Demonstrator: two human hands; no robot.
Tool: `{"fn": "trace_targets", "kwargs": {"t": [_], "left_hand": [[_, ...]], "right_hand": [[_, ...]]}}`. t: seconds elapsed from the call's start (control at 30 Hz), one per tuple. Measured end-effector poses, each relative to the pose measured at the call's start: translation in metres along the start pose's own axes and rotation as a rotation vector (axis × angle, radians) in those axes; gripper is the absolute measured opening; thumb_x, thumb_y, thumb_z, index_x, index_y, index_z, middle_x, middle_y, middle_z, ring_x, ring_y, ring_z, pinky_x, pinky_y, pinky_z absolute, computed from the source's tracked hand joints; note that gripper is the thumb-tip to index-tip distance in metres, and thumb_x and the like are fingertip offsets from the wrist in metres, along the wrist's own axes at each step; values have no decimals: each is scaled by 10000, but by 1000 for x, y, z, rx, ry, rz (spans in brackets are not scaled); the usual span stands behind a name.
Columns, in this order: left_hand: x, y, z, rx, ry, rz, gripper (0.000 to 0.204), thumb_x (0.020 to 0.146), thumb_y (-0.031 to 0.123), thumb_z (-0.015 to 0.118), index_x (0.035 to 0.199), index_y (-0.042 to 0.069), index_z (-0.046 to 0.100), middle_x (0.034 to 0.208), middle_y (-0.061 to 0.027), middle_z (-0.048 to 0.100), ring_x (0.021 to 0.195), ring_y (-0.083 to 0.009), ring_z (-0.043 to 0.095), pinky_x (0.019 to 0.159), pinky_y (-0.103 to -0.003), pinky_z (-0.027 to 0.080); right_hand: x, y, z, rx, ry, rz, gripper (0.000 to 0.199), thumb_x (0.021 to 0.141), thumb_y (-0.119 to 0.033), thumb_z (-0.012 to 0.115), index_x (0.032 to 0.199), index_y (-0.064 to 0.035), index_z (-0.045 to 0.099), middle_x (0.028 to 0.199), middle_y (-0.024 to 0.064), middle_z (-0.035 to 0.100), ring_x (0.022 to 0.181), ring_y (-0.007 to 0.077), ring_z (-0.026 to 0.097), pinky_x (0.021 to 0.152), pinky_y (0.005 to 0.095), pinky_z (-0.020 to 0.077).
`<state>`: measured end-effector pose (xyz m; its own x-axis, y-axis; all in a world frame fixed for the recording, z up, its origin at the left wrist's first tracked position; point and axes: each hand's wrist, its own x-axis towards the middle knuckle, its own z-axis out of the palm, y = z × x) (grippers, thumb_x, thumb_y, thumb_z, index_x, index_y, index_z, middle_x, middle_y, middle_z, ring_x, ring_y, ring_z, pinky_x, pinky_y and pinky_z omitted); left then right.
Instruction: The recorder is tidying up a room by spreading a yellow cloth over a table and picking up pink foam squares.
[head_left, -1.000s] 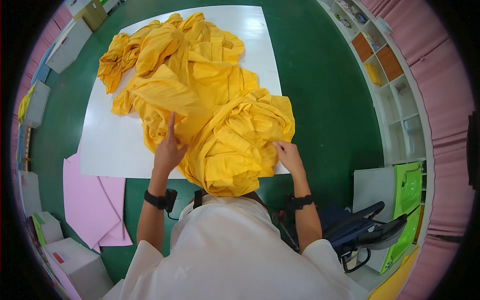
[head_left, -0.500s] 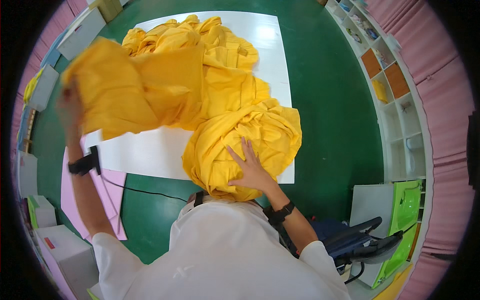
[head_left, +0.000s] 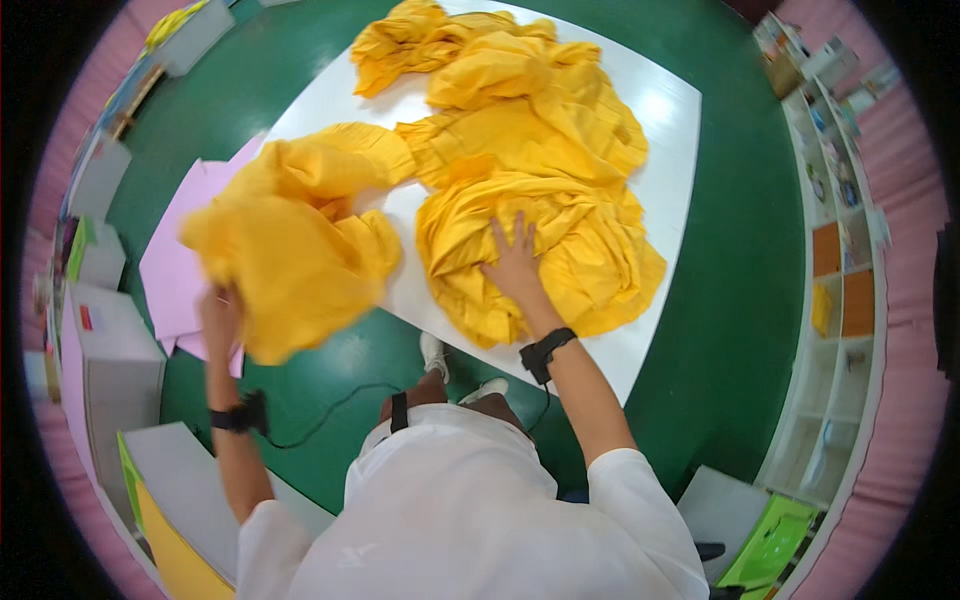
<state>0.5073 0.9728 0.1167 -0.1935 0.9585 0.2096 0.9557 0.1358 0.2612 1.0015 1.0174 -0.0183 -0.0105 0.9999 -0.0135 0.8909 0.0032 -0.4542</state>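
My left hand [head_left: 220, 315] is closed on the edge of a loose yellow cloth [head_left: 300, 270], which hangs blurred over the table's left edge. Its fingers are partly smeared by motion. With fingers spread, my right hand [head_left: 517, 265] lies flat on a rounded, bunched mound of yellow cloth [head_left: 595, 245] at the near side of the white table [head_left: 668, 110]. Farther back, more crumpled yellow cloth [head_left: 510, 80] covers the tabletop and runs into the mound. Whether all of it is one piece, I cannot tell.
Pink panels [head_left: 180, 255] lie left of the table on the green floor [head_left: 735, 280]. White cabinets [head_left: 120, 345] line the left side, and a white cubby shelf [head_left: 815, 345] runs along the right. A dark cable [head_left: 330, 415] trails from my left wristband.
My left hand has come down and nearer, drawing the raised cloth toward me past the table's left edge. The view has turned. My right hand stays spread on the mound.
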Motion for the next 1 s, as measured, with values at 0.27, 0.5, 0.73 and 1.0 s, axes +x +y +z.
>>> {"fn": "trace_targets", "kwargs": {"t": [0.27,0.5,0.73,1.0], "left_hand": [[-200,-8,-19,-709,202,-556,302,936,253,545,1047,-15,627,712,-26,597,590,-89,511,553,-261,418],[-220,-116,-29,-765,536,-839,298,946,255,528,1075,0,611,777,-32,604,651,-92,532,575,-259,433],[-164,-179,-70,-993,361,-731,204,925,94,491,1075,-8,584,852,-9,594,774,-65,554,691,-227,460],[-92,-222,-114,-1408,574,-714,160,901,14,482,1021,-10,586,949,-12,602,874,-86,557,777,-216,430]], "right_hand": [[40,31,-39,-393,120,-83,779,817,-394,631,1433,-67,284,1445,302,230,1352,421,198,1100,526,166],[16,-77,-74,-322,157,115,819,802,-347,608,1468,-118,189,1498,267,128,1391,410,115,1099,572,92],[-57,-322,39,183,-301,-625,900,742,-306,735,1434,-40,225,1479,247,195,1350,409,225,1097,481,194],[13,-517,111,344,-547,-867,956,696,-250,762,1453,-127,192,1494,207,144,1327,413,279,1040,429,349]]}}
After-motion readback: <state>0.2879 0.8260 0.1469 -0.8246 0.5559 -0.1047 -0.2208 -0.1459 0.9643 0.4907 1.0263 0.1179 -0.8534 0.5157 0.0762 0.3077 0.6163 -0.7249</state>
